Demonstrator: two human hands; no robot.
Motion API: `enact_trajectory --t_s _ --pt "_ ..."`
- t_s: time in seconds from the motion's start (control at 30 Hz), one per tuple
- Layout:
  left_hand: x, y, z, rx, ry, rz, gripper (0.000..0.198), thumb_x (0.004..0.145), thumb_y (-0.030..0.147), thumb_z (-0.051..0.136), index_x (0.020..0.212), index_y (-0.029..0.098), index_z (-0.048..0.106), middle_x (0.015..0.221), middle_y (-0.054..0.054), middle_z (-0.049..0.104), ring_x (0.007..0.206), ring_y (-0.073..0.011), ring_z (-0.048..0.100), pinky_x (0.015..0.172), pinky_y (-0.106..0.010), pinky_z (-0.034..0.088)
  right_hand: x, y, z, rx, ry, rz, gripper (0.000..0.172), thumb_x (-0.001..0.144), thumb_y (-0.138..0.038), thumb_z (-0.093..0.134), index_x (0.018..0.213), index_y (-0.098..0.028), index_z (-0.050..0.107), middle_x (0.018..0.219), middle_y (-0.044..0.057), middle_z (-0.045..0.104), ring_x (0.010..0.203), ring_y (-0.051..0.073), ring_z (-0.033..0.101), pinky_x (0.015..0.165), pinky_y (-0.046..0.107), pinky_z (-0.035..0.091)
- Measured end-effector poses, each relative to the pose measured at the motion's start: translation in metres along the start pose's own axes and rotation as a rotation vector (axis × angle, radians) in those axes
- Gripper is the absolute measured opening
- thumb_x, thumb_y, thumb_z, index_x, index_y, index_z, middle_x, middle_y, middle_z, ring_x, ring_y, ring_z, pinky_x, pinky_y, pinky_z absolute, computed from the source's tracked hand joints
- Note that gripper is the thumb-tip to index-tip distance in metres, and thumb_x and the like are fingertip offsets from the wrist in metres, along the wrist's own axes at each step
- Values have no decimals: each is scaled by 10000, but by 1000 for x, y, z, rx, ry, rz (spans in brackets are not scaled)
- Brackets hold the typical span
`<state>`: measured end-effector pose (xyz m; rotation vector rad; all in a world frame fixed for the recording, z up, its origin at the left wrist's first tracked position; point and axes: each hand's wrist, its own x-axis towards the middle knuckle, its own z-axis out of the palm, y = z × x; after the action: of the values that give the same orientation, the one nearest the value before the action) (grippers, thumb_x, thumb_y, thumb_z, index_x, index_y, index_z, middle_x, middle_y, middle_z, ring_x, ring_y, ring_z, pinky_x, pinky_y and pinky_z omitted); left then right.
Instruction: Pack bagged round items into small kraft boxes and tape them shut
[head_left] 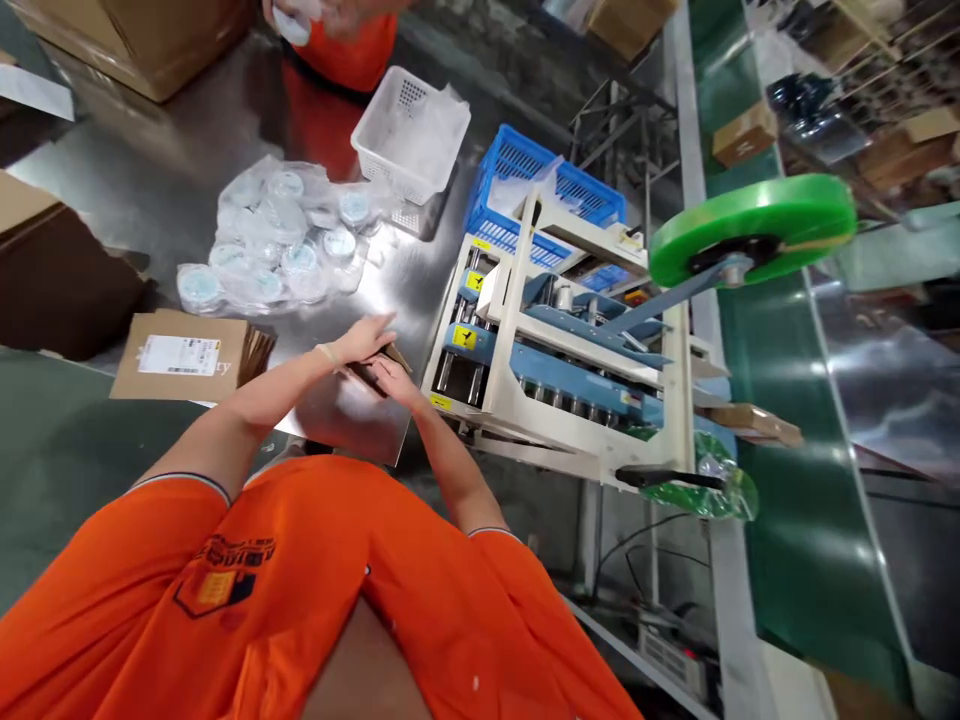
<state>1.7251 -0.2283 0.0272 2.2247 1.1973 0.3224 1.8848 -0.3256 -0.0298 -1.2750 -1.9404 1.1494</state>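
Near the front edge of the metal table, my left hand and my right hand are both on a small brown cardboard box. My left hand lies on its far left side with the fingers stretched out. My right hand rests on its right part, fingers extended, near a raised flap. What is inside the box cannot be seen. Left of my hands is a stack of flat cardboard with a white label on top. Beyond it lie several round, plastic-wrapped items.
A roller machine with a green tape roll stands at the right, beside a green conveyor. A white basket and a blue crate are behind. Another person's hand shows at the top. Large cartons stand left.
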Motion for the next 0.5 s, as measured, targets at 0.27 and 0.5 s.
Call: enact_trajectory --t_s 0.27,0.5 --pt "-75 -52 -4 139 -59 232 550 1039 514 648 1393 100 722 1211 -201 736 1119 -350 669 1031 -456 519 -2 -6 0 144 167 70 483 1100 -605 540 865 -216 703 939 60 760 927 201 700 943 334 593" --pt "-43 -46 16 125 -93 329 338 1062 419 608 1047 175 841 1045 -136 748 989 -298 605 954 -449 464 12 -22 -19 -116 139 28 368 1074 -546 638 943 -211 715 921 65 752 906 232 698 929 370 604"
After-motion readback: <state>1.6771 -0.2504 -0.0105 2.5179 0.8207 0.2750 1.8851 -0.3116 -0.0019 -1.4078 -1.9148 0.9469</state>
